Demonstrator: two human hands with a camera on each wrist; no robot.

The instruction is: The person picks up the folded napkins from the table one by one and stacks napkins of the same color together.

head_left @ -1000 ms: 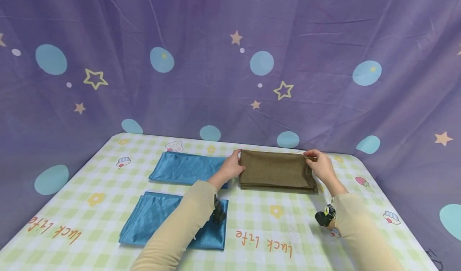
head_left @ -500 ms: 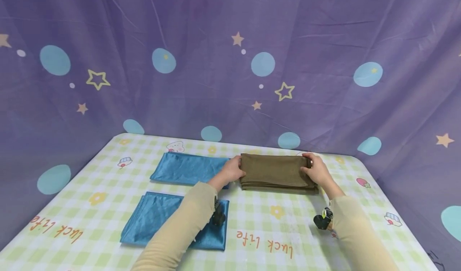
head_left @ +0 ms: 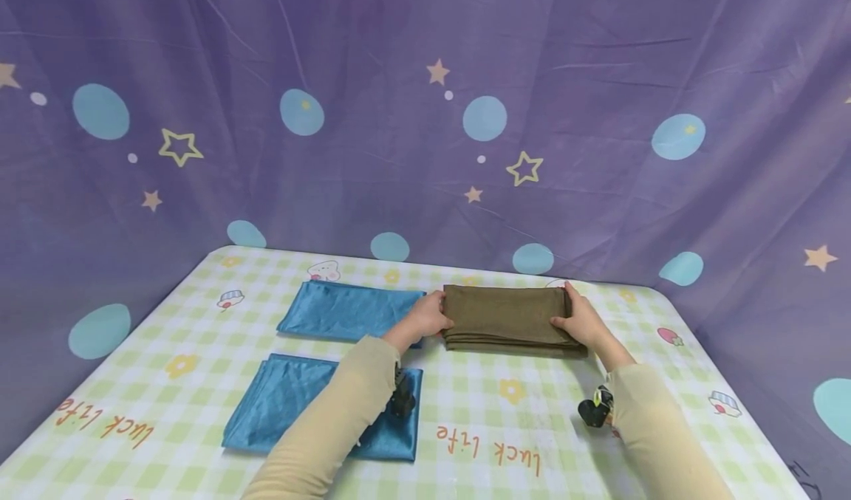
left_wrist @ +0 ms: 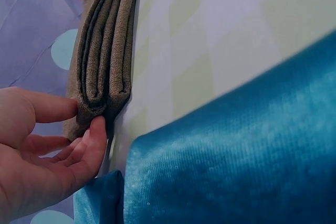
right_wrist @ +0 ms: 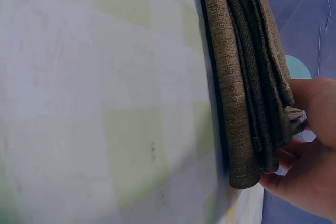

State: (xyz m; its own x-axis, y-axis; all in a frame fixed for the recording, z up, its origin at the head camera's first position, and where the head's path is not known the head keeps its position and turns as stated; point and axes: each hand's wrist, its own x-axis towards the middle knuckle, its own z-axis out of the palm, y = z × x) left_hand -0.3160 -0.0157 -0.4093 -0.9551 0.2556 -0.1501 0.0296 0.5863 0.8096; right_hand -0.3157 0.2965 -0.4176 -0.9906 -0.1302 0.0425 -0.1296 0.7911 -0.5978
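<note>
A folded brown cloth [head_left: 508, 314] lies at the back of the table in several stacked layers. My left hand [head_left: 425, 315] is at its left end; in the left wrist view, the thumb and fingers pinch the folded layers [left_wrist: 100, 72] from either side. At the right end my right hand [head_left: 585, 323] grips the cloth, with the thumb on top and other fingers round the edge. The layered ends [right_wrist: 236, 87] show close up in the right wrist view, where some fingertips are hidden behind the cloth.
Two folded shiny blue cloths lie on the left: one at the back [head_left: 346, 309], partly behind my left hand, and one nearer [head_left: 286, 396], partly under my left forearm. A checked tablecloth [head_left: 492, 419] covers the table. A purple curtain [head_left: 372, 168] hangs behind it.
My right hand has shifted slightly left, its thumb now further onto the brown cloth. The cloth's top layer has settled a little toward me. The left hand has barely moved.
</note>
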